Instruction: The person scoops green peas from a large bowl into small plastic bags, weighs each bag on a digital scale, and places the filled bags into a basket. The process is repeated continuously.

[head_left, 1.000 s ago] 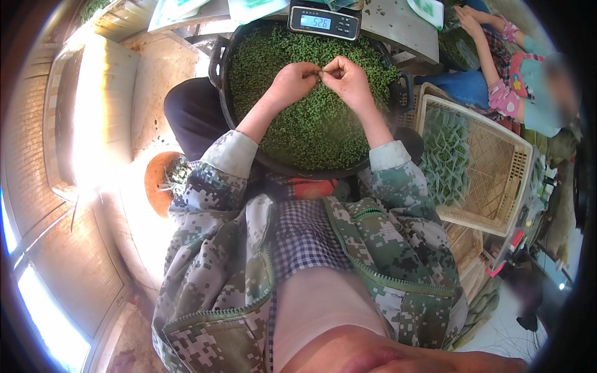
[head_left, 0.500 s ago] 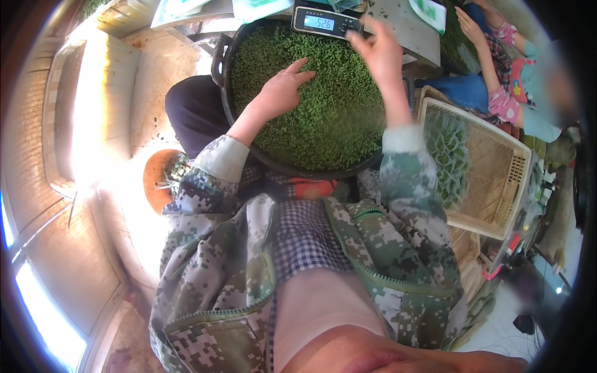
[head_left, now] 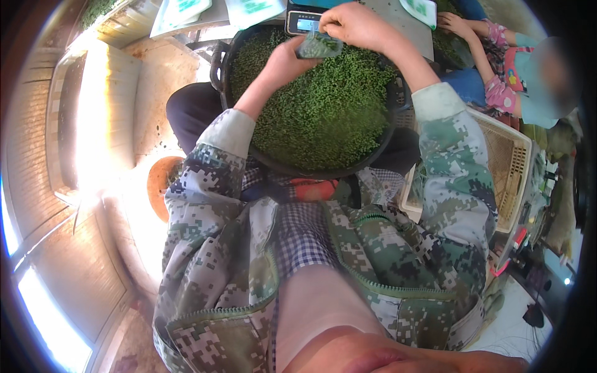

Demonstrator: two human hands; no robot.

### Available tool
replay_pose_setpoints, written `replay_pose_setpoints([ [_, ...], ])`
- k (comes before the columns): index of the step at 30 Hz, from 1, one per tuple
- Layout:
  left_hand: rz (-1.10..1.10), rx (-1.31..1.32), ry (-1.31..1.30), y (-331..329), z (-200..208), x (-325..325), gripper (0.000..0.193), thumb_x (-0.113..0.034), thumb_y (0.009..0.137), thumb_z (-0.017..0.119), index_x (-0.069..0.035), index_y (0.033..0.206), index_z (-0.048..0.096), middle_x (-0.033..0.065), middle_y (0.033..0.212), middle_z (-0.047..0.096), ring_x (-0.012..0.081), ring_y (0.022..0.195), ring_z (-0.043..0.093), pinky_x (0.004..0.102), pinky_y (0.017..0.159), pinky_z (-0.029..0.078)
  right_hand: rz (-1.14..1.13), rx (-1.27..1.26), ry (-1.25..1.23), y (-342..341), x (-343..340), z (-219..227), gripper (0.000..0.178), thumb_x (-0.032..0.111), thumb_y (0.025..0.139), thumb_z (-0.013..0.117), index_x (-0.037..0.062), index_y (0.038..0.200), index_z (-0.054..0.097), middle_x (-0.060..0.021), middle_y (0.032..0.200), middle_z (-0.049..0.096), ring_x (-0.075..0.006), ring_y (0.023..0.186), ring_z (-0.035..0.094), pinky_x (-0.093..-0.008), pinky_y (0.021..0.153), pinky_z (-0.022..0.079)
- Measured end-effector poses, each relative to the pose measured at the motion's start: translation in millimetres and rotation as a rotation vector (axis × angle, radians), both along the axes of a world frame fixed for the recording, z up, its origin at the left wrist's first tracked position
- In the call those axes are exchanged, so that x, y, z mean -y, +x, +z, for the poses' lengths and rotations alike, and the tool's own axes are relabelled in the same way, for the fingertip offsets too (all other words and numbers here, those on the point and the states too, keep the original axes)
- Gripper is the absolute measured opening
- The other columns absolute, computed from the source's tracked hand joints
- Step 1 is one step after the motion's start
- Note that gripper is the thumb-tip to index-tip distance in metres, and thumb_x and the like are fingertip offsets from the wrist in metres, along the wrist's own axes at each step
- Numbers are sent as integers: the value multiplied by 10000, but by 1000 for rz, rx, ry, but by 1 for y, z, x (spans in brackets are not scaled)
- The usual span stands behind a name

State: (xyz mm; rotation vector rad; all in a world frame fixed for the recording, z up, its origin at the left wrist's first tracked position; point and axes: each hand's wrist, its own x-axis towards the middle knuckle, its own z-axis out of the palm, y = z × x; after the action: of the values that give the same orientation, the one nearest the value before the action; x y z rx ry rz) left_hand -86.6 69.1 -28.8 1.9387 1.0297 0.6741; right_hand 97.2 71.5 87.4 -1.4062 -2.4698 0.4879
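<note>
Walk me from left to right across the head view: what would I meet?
Pale box-like unit → orange bowl → left hand → right hand → cream crate. The clear packet and the black tub overlap the hands' stretch, so they are left out of the order.

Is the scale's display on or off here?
On: the scale has a lit, pale-blue display. The right hand hides part of the scale from view.

Near twelve o'clock, the left hand holds a clear packet over a black tub — right hand at its one o'clock.
</note>
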Motion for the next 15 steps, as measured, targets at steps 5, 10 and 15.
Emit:
replay_pose_setpoints([
  [5,-31,188,-144,2,-12,12,476,-172,737,753,-53,1159,567,37,946,656,125,890,603,286,796,480,7,62,180,4,66,10,344,298,819,647,107,1104,613,-91,929,602,-272,722,607,-375,646,489],
  [10,-231,340,-115,28,-1,40,645,-167,705,783,-61,1271,492,94,1129,586,173,1024,578,313,852,490,-1,324,-170,9,99,-13,355,341,798,647,50,997,611,-102,952,605,-322,807,605,-403,676,494],
  [15,-227,257,-205,15,0,35,620,-183,711,782,-60,1254,508,86,1102,605,170,998,584,314,863,485,-46,105,122,5,117,-1,353,361,778,666,48,908,569,-95,849,597,-299,754,620,-403,624,507],
])
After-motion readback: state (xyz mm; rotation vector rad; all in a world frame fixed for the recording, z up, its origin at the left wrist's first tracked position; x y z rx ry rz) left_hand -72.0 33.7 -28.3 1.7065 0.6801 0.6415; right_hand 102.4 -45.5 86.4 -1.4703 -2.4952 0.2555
